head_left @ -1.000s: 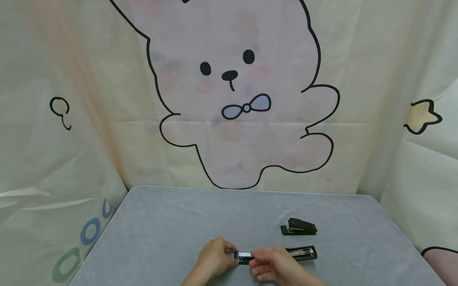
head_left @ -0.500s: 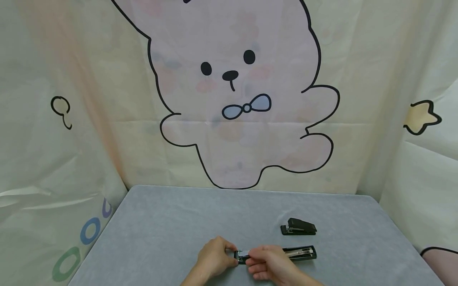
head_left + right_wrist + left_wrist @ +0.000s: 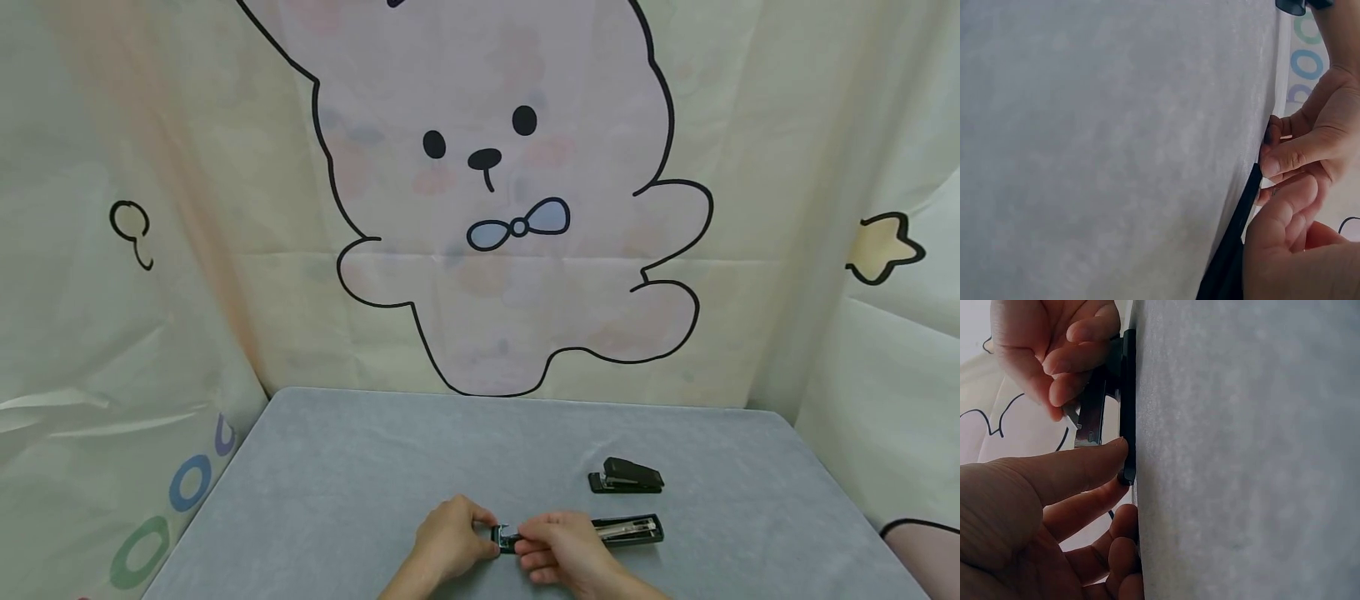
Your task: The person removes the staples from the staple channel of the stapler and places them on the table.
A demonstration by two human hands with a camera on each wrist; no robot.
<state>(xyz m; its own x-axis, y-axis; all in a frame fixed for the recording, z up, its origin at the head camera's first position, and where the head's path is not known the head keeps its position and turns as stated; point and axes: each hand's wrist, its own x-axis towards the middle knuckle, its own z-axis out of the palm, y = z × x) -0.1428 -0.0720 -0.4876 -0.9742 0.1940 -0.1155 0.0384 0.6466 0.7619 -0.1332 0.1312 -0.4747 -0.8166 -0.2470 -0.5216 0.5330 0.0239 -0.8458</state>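
Note:
A black stapler (image 3: 632,531) lies lengthwise on the table, its top swung open so the inside of the cover faces up at its right end. My left hand (image 3: 452,537) pinches the left end of its base between thumb and fingers. Over its middle, my right hand (image 3: 562,550) pinches a small silver strip that looks like staples (image 3: 1072,416) against the end of the dark magazine (image 3: 1090,419), as the left wrist view shows. My right fingers hide most of that strip. In the right wrist view the stapler's dark side (image 3: 1229,250) runs beneath both hands.
Behind the open stapler, a second, smaller black stapler (image 3: 627,477) stands on the grey cloth-covered table (image 3: 360,467). Printed curtains (image 3: 480,317) hang around the table's back and sides.
My right hand has shifted slightly left along the stapler, covering more of the silver strip. My left hand keeps its grip on the base end, and the second stapler stays put.

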